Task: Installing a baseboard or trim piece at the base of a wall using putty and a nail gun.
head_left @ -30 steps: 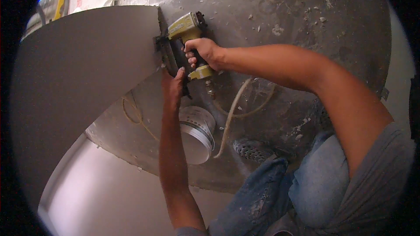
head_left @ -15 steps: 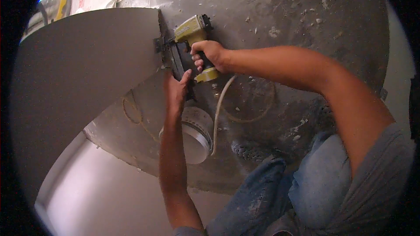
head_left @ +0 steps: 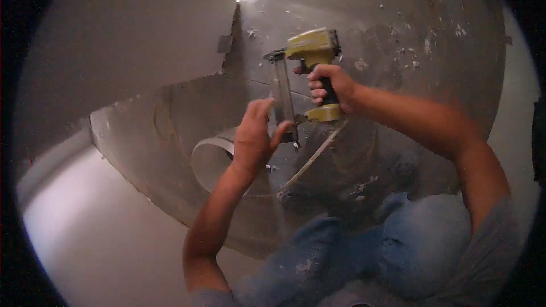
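Observation:
My right hand [head_left: 335,85] is closed round the black handle of a yellow pneumatic nail gun [head_left: 310,42], its long metal magazine [head_left: 282,91] pointing down on the left side. My left hand [head_left: 256,133] is open beside the lower part of the magazine, thumb and fingers apart; whether a fingertip touches it I cannot tell. A large grey board [head_left: 125,40] with a rough, broken right edge lies to the left of the gun, with a gap between them. A pale hose [head_left: 313,156] runs below the gun.
A white bucket [head_left: 207,165] lies behind my left forearm on the dusty concrete floor [head_left: 409,91], which has scattered bits of debris. A white surface [head_left: 85,216] borders the lower left, another pale surface [head_left: 517,74] the right. My jeans-covered legs [head_left: 421,239] are bent at the bottom.
The nail gun has moved right, off the board's edge, still in my right hand. My left hand has loosened from the magazine and shifted down and right. The view has shifted too.

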`<state>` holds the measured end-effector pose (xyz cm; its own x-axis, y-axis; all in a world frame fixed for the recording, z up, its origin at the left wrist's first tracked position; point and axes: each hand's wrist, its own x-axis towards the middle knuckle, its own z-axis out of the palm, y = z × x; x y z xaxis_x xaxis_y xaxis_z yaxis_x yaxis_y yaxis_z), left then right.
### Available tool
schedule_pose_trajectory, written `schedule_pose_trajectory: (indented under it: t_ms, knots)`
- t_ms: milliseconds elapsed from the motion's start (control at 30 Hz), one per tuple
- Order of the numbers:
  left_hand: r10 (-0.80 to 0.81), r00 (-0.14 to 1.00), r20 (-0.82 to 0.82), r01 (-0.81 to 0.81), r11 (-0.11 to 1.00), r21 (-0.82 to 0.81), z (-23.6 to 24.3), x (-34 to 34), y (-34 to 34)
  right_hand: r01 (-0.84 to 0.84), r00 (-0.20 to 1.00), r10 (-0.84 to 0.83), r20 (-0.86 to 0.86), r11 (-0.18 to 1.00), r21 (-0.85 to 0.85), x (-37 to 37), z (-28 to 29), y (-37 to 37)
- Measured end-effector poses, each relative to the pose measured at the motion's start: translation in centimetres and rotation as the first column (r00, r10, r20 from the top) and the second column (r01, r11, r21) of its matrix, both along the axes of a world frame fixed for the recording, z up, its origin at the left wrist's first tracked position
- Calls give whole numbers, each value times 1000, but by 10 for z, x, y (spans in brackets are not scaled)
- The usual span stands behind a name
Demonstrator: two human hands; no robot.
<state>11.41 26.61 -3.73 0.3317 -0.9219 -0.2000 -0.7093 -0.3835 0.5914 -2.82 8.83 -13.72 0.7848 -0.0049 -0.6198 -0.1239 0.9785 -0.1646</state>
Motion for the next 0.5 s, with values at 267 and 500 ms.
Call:
schedule_pose_trajectory:
  t_ms: [267,500]
  knots:
    - [-304,953,-6,299,942,-155,19,-47,48,38,999,-40,34,996,79,-50,43,0]
    - [-434,893,122,438,770,-464,15,-97,73,-51,992,54,-110,998,34,-109,83,27]
